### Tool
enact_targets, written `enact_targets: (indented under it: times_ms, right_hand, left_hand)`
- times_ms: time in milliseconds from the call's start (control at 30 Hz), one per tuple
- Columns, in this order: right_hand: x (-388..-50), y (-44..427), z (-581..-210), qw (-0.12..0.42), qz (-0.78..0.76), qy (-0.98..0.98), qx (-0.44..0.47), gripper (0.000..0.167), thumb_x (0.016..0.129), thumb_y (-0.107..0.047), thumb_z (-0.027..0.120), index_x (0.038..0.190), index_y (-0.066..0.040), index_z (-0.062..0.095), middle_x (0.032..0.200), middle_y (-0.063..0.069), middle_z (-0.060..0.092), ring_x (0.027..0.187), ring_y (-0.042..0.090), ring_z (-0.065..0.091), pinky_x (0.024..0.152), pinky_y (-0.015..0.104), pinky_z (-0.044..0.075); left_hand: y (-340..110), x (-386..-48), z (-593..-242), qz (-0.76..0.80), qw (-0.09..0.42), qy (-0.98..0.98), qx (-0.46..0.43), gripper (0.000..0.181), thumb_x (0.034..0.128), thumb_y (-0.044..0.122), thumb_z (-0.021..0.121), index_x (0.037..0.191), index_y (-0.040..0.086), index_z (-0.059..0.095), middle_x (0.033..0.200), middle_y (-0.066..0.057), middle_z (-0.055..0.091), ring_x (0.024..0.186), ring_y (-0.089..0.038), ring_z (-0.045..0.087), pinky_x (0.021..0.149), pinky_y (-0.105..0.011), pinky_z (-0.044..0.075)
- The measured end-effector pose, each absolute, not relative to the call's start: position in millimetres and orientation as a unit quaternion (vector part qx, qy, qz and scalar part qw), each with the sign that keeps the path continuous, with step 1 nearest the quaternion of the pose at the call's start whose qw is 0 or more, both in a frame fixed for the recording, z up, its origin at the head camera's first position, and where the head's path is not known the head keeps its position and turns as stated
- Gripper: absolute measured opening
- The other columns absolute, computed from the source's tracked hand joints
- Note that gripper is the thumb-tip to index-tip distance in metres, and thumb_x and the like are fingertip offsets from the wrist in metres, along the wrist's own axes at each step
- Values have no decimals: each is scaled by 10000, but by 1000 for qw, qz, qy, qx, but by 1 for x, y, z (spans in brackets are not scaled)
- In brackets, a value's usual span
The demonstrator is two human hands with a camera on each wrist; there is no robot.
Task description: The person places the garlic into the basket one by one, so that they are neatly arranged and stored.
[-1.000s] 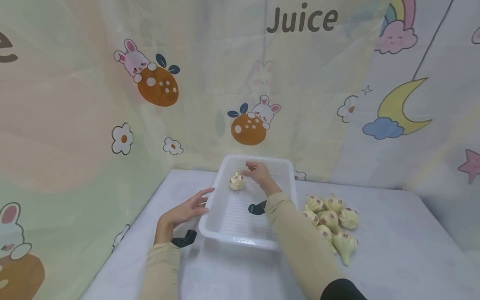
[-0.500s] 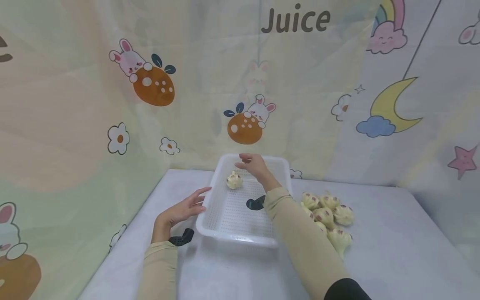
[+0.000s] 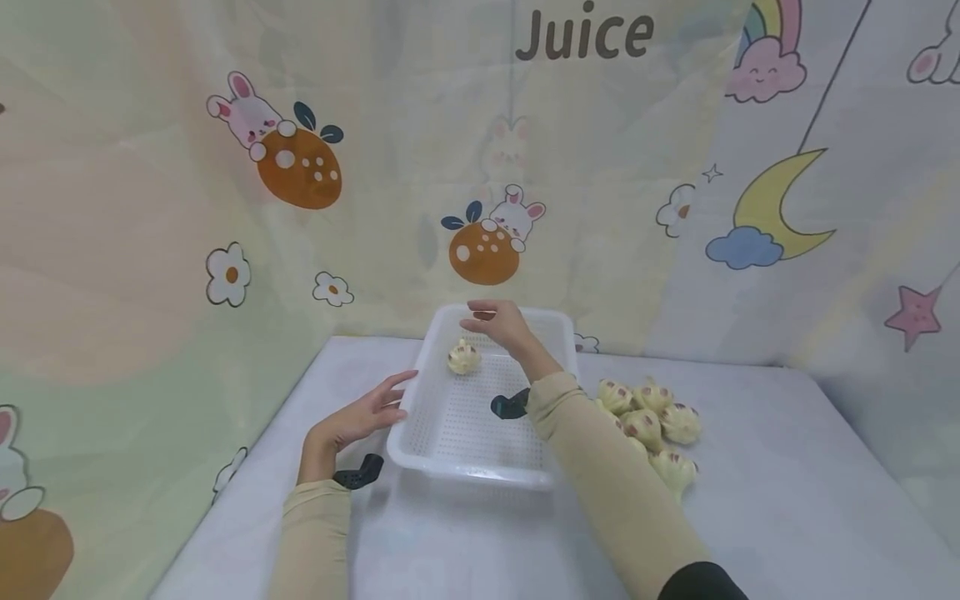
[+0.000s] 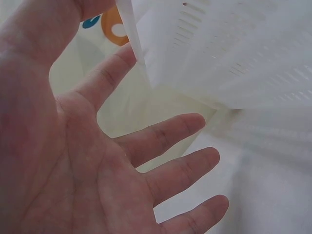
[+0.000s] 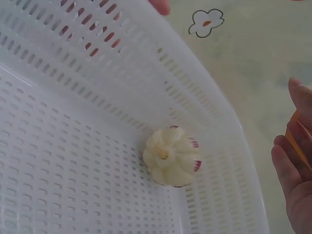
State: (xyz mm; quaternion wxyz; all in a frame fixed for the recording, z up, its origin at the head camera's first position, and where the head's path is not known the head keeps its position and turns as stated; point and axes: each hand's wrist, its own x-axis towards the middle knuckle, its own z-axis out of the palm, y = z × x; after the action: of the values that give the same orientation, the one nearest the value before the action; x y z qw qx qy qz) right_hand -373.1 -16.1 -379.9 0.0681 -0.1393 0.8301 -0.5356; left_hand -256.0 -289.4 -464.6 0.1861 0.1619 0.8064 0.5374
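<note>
A white perforated plastic basket point(image 3: 480, 477) sits on the table. One garlic bulb point(image 3: 463, 357), cream with purple marks, lies inside near its back left corner; the right wrist view shows that garlic bulb point(image 5: 171, 157) against the basket wall. My left hand point(image 3: 358, 419) touches the basket's left rim. Its fingers are spread in the left wrist view, where the fingertips meet the basket edge point(image 4: 131, 34). Over the back of the basket hovers my right hand point(image 3: 504, 325), its fingers loosely bent and holding nothing, apart from the garlic bulb.
Several more garlic bulbs point(image 3: 643, 427) are heaped on the white table point(image 3: 780, 492) right of the basket, partly hidden by my right sleeve point(image 3: 600, 475). A printed cloth wall point(image 3: 390, 183) rises close behind the basket. Black wrist cameras point(image 3: 360, 472) stick out below both wrists.
My right hand has lifted away from the garlic bulb, up toward the basket's back rim. The left hand keeps its place on the rim. The head view has shifted slightly.
</note>
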Motion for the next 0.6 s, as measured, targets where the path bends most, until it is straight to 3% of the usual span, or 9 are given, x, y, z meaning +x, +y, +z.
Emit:
enact_targets:
  times_ms: [333, 600]
  right_hand:
    - [-366, -5, -373, 69, -548, 818, -162, 576, 825, -284, 743, 1329, -83, 550, 1368, 63, 555, 1284, 206, 503, 1045, 366, 407]
    - [-357, 5, -366, 70, -535, 826, -166, 555, 828, -316, 737, 1325, -147, 558, 1391, 66, 534, 1297, 195, 486, 1043, 373, 409]
  left_hand:
    - [-289, -260, -470, 539, 190, 804, 164, 679, 935, 281, 584, 1477, 403, 194, 1522, -136, 294, 1369, -358, 344, 1062, -630, 258]
    - [-290, -257, -466, 544, 191, 799, 174, 689, 946, 244, 576, 1489, 378, 174, 1524, -165, 275, 1342, -366, 378, 1049, -610, 294]
